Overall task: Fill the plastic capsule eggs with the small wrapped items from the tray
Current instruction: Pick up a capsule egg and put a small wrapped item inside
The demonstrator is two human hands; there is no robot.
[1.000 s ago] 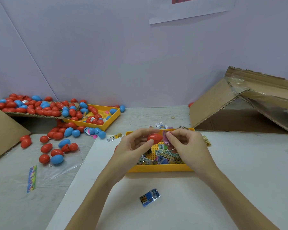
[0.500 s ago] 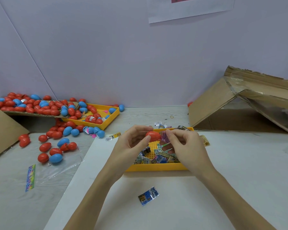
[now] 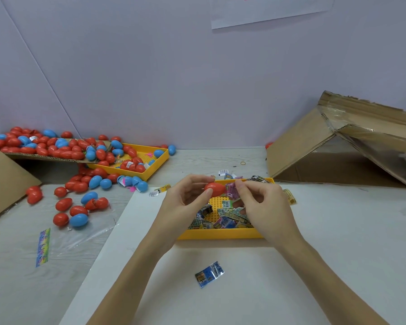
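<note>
My left hand (image 3: 185,202) grips a red egg half (image 3: 215,189) between thumb and fingers, above the near yellow tray (image 3: 220,234). My right hand (image 3: 265,205) pinches a pink wrapped item (image 3: 231,193) right at the egg's open end; how far it is inside is hidden. Part of another red egg piece (image 3: 238,204) shows under my right fingers. The tray holds several small wrapped items (image 3: 227,218).
A blue wrapped packet (image 3: 209,274) lies on the white sheet near me. Several red and blue eggs (image 3: 77,212) are scattered at the left, with more on a second yellow tray (image 3: 155,165) and a cardboard flap. A cardboard box (image 3: 333,148) lies open at the right.
Both hands stay together over the tray; the right fingers have worked the pink wrapped item closer against the red egg half. Little else moved.
</note>
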